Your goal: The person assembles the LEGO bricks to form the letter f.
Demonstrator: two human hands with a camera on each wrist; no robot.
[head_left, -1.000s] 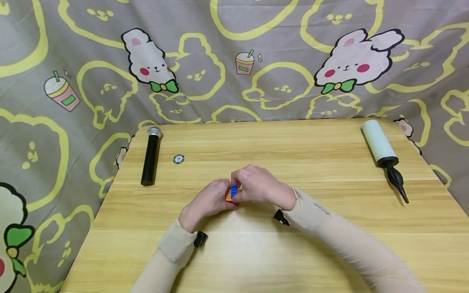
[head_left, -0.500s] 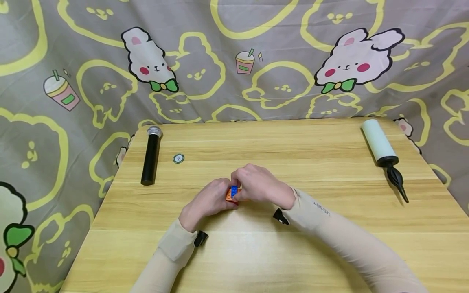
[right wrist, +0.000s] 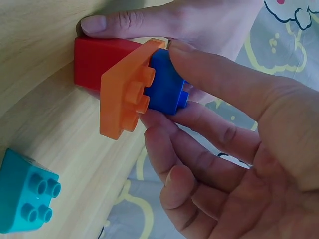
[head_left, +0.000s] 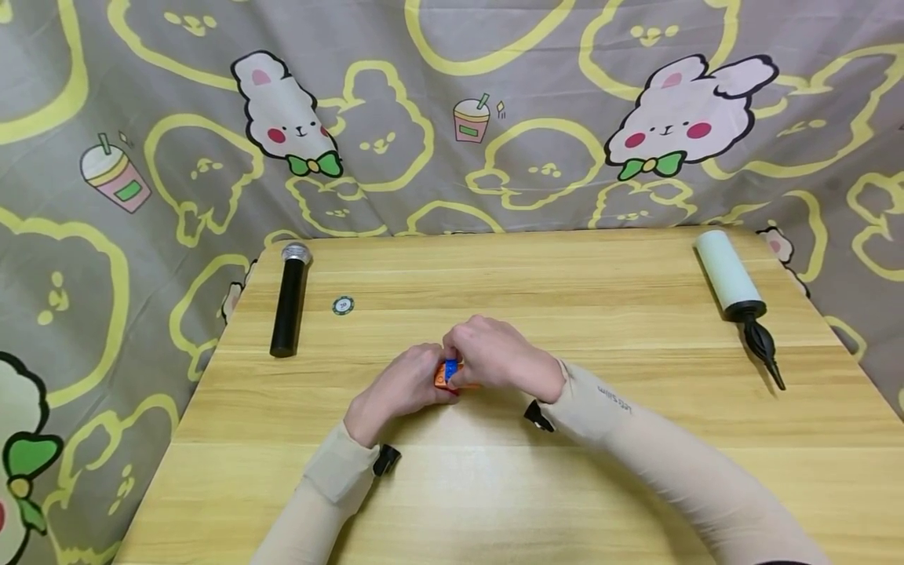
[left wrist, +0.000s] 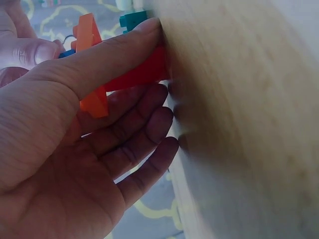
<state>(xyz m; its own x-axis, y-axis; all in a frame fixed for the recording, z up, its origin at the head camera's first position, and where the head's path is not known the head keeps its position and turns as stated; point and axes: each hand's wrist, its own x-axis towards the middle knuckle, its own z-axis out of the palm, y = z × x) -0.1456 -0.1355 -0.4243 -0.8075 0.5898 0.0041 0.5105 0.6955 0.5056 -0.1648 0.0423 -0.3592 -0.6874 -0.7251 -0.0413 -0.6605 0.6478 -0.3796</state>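
A small stack of toy building blocks stands on the table between the two hands. At its base is a red block (right wrist: 102,62), gripped by my left hand (head_left: 399,384) between thumb and fingers. On top lies an orange studded block (right wrist: 119,99) with flared ends. My right hand (head_left: 497,357) pinches a blue block (right wrist: 167,82) between thumb and fingers, against the orange block's studs. Whether the blue block is fully pressed on, I cannot tell. Beside the stack, a teal block (right wrist: 30,194) rests on the table, hidden in the head view.
On the wooden table (head_left: 565,275), a black microphone (head_left: 289,302) lies at the left, with a poker chip (head_left: 343,305) nearby. A pale green and black hand pump (head_left: 734,282) lies at the far right. A patterned curtain (head_left: 395,47) hangs behind the table.
Both hands keep their hold on the blocks and stay almost still. The head view shifts very slightly; the other table items stay put.
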